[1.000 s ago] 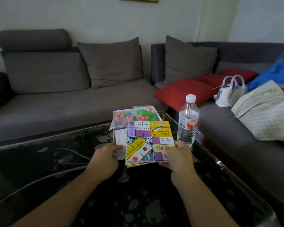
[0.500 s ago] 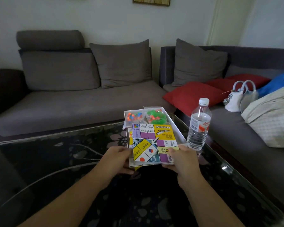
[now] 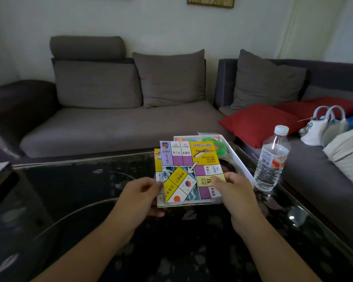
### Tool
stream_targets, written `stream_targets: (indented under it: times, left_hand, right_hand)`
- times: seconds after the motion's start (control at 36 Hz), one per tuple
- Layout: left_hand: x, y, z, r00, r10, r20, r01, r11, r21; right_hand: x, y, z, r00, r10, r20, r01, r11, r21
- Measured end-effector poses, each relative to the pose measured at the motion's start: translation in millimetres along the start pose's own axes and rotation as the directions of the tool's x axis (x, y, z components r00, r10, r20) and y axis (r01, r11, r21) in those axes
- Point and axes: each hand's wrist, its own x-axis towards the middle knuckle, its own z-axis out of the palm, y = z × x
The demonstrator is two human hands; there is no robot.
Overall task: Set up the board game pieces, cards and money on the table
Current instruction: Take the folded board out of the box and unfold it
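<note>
Folded game board [image 3: 189, 171] was held above the desk [image 3: 69, 200], just before the white box [image 3: 240, 167] | left hand [image 3: 140, 195] and right hand [image 3: 235, 193] were pinched on its side edges | unfolding flat on bare glass was judged best, kept away from the water bottle [image 3: 271, 159].

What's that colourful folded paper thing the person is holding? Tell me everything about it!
It is a folded game board, thin like paper or card, printed with yellow, purple and white squares, a plane picture, a white arrow and small flag circles. Its print faces away from the person. The left hand and the right hand pinch its near corners, holding it tilted up above the dark glass table, in front of the white box.
</note>
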Motion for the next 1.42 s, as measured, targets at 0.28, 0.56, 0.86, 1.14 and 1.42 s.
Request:
stream_targets:
  times: [0.28, 0.56, 0.86, 1.14, 1.42]
  left_hand:
    - [-40, -22, -120, 0.935, -0.076, -0.347, 0.056, 0.996, -0.065]
    - [-75, -78, -259, 0.837, -0.313, -0.448, 0.149, 0.919, -0.365]
    - [-75, -111, -309, 0.791, -0.405, -0.459, 0.221, 0.888, -0.403]
    - [-68, -117, -307, 0.727, -0.437, -0.53, 0.282, 0.893, -0.35]
    - [-71, -117, -279, 0.8, -0.125, -0.587, 0.235, 0.965, 0.114]
  right_hand:
    - [-23, -15, 49, 0.993, -0.119, 0.027, 0.119, 0.993, 0.009]
    - [-28, -4, 65, 0.974, -0.184, -0.13, 0.151, 0.961, -0.23]
    - [-36, 9, 79, 0.982, -0.124, -0.145, 0.082, 0.961, -0.265]
    - [-31, 6, 68, 0.976, -0.176, -0.129, 0.136, 0.953, -0.272]
    - [-31, 20, 59, 0.956, -0.288, -0.058, 0.226, 0.847, -0.482]
